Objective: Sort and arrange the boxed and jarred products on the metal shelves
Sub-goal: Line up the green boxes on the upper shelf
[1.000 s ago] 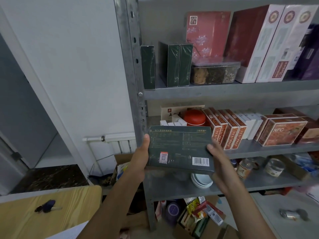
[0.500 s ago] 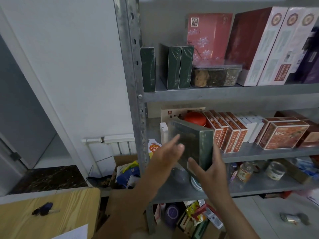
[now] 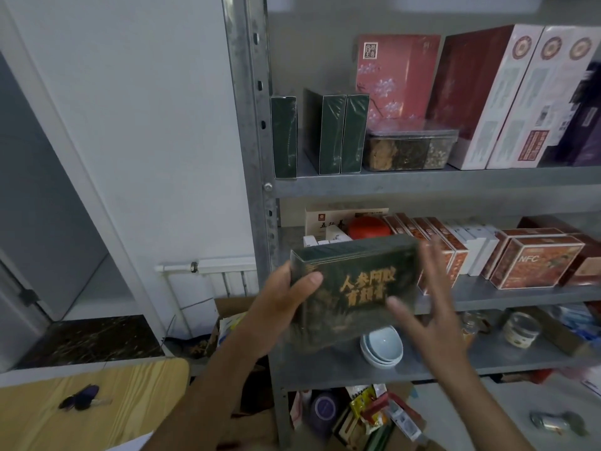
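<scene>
A dark green box (image 3: 354, 288) with gold lettering faces me in front of the metal shelves (image 3: 422, 182). My left hand (image 3: 279, 304) grips its left edge, thumb across the front. To the box's right, my right hand (image 3: 422, 307) is blurred, its fingers spread and straight beside that edge. Three matching green boxes (image 3: 338, 133) stand on edge at the left of the upper shelf. Red-orange boxes (image 3: 435, 242) line the middle shelf behind the held box.
A clear tub (image 3: 409, 146) and tall red and white boxes (image 3: 507, 96) fill the upper shelf. White bowls (image 3: 382, 348) and jars (image 3: 522, 328) sit on the lower shelf. A cardboard box of packets (image 3: 367, 415) lies on the floor. Keys (image 3: 81, 397) rest on a yellow table at left.
The green box has been turned over, from its barcode side through edge-on to its gold-lettered front. My right hand has let go and opened beside it.
</scene>
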Demonstrator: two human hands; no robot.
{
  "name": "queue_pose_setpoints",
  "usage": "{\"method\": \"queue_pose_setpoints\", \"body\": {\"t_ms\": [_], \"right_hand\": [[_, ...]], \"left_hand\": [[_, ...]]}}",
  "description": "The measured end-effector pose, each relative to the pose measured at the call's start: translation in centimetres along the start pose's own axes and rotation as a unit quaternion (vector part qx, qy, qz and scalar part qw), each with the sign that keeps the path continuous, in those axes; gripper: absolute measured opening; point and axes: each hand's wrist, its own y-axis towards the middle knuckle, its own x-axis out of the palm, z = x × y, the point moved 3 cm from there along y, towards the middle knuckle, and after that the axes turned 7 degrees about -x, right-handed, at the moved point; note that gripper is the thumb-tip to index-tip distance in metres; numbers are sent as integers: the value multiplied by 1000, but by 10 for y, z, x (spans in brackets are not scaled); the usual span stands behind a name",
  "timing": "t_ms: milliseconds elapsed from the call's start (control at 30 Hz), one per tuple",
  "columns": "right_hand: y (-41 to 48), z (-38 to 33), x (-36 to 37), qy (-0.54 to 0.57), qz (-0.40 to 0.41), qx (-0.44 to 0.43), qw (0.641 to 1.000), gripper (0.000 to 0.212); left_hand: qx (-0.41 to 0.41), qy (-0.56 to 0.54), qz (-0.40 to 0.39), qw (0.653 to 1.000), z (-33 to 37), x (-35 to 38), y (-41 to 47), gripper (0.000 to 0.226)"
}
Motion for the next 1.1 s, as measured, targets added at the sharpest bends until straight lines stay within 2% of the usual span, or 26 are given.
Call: {"method": "queue_pose_setpoints", "body": {"t_ms": [67, 100, 200, 267, 367, 467, 500, 567, 633, 767, 833, 867, 933, 967, 1000, 1100], "right_hand": [[16, 3, -25, 64, 25, 39, 997, 105], [22, 3, -33, 103, 4, 30, 994, 109], [33, -5, -46, 144, -114, 6, 983, 93], [38, -13, -47, 196, -136, 17, 971, 74], [44, -27, -48, 238, -61, 7, 969, 50], [44, -37, -46, 238, 15, -12, 971, 44], [43, -40, -46, 234, 46, -17, 971, 44], [38, -45, -46, 208, 124, -42, 969, 45], [35, -53, -43, 144, 214, -88, 962, 47], [38, -63, -28, 64, 358, -189, 912, 49], [49, -68, -20, 76, 392, -208, 893, 50], [56, -72, -16, 85, 400, -211, 888, 50], [70, -79, -6, 95, 400, -221, 884, 49], [77, -83, 0, 95, 396, -229, 884, 46], [84, -88, 5, 94, 392, -238, 884, 46], [104, -101, 21, 93, 381, -276, 877, 48]], "left_hand": [[-8, -19, -43, 999, 6, -12, 1, 57], [-9, -28, -59, 998, 10, -16, 2, 57], [-2, -52, -123, 991, 21, -19, 11, 50], [-16, -81, -131, 988, 27, -18, 19, 45], [-61, -125, -72, 988, 36, -15, 31, 52], [-11, -134, -36, 990, 51, -14, 40, 51], [24, -100, -14, 995, 58, -14, 41, 48], [92, 38, 66, 993, 71, -18, 45, 39], [151, 171, 149, 962, 84, -24, 51, 34], [216, 263, 181, 923, 113, -32, 65, 58], [244, 369, 213, 871, 131, -33, 75, 63], [258, 445, 247, 821, 140, -34, 81, 65], [277, 581, 314, 698, 156, -39, 91, 68], [274, 624, 334, 651, 161, -42, 95, 69], [263, 652, 346, 621, 165, -45, 99, 70], [240, 697, 356, 575, 166, -52, 105, 64]]}}
